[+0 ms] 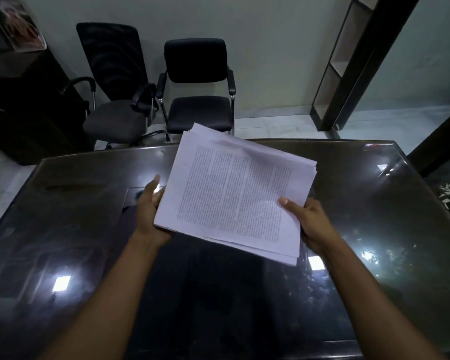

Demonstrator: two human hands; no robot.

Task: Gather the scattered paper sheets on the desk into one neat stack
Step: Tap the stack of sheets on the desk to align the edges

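Note:
A stack of printed white paper sheets point(234, 193) is held up above the dark glossy desk point(374, 229), tilted toward me, with the sheets' edges slightly fanned at the top and bottom. My left hand point(151, 209) holds the stack's lower left edge from underneath, its fingers mostly hidden behind the paper. My right hand point(309, 224) grips the lower right corner, with its thumb lying on top of the printed page. No loose sheets show on the desk.
Two black office chairs point(198, 87) stand beyond the desk's far edge. A dark cabinet point(24, 100) is at the far left and an open shelf unit point(348, 61) at the far right. Ceiling lights reflect off the desk top.

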